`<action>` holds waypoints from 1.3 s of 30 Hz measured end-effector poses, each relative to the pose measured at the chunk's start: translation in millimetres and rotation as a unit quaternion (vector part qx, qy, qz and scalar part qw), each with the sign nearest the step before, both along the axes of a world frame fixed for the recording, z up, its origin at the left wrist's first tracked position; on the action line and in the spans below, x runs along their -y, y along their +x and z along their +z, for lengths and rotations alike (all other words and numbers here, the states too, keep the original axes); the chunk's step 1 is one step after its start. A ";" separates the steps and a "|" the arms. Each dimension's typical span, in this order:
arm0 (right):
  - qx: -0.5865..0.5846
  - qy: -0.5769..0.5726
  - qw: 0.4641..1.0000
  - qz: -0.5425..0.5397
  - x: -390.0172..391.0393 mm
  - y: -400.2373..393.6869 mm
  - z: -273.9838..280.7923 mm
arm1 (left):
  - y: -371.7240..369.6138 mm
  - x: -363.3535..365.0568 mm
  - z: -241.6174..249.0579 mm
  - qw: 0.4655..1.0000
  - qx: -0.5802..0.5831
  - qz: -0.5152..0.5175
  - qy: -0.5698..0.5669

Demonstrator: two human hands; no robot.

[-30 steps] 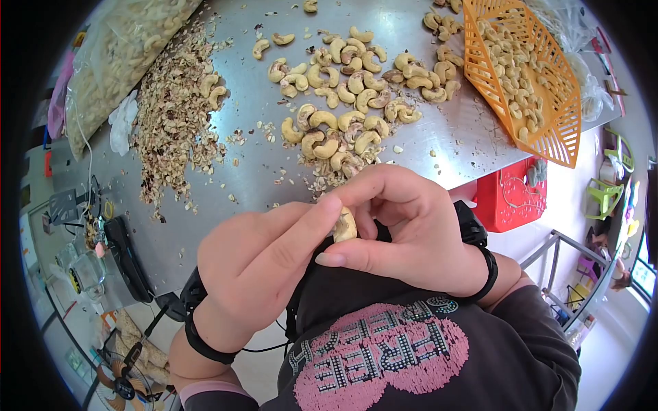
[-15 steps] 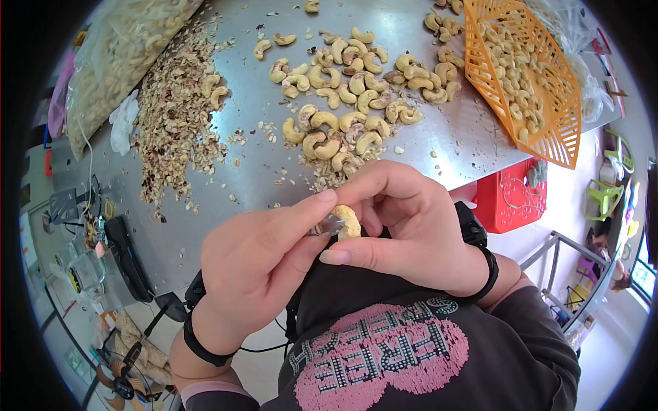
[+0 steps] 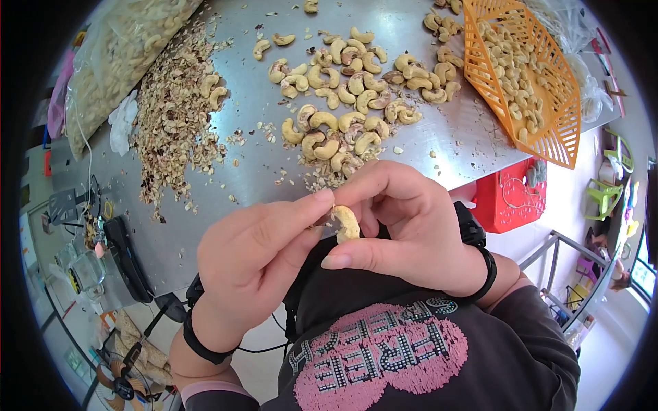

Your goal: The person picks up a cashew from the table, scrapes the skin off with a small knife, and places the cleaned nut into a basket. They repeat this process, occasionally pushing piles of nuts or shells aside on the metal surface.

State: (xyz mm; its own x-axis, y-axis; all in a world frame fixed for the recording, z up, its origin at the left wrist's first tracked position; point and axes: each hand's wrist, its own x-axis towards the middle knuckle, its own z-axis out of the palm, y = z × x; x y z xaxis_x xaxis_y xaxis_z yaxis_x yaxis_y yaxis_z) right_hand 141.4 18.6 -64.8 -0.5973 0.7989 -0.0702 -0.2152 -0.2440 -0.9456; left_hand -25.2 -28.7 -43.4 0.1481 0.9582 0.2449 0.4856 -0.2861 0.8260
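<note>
A pale cashew nut (image 3: 348, 225) is pinched between the thumb and forefinger of my right hand (image 3: 421, 233). My left hand (image 3: 253, 250) is closed in a pinch at the nut's left side. A small shiny metal blade showed between its fingers a moment earlier; now those fingers mostly hide it. Beyond my hands a loose heap of cashew nuts (image 3: 325, 147) lies on the metal table (image 3: 260, 171), some with brown skin patches. Small crumbs and skin bits lie close to my fingertips.
Left of the nuts spreads a pile of skin flakes and broken bits (image 3: 175, 123). A large plastic bag of cashews (image 3: 123, 61) stands at the back left. An orange slotted basket (image 3: 565, 140) holding cashews is at the right, above a red stool (image 3: 510, 198) beside the table edge.
My left fingers have drawn slightly left, away from the cashew, and the metal blade has slipped mostly out of sight. The nut is tilted a little differently in my right hand.
</note>
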 end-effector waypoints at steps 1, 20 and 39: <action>0.000 -0.002 1.000 0.002 -0.4 0.4 -0.1 | 0.4 0.6 1.6 1.000 -0.008 0.002 -0.010; -0.017 0.001 0.999 0.029 -3.8 3.8 1.1 | -1.4 3.6 7.6 0.998 0.027 -0.028 -0.055; -0.002 0.015 0.998 0.057 -4.8 5.5 6.3 | -4.0 3.5 12.4 0.997 0.018 -0.035 -0.074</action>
State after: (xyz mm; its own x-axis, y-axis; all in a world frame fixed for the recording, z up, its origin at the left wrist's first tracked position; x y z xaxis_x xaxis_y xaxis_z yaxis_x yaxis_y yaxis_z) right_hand 146.8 23.4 -58.5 -0.6842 0.7280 -0.0442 -0.1915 -0.2378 -0.9523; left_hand -29.2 -32.2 -31.1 0.2085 0.9720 0.1087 0.4375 -0.1921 0.8784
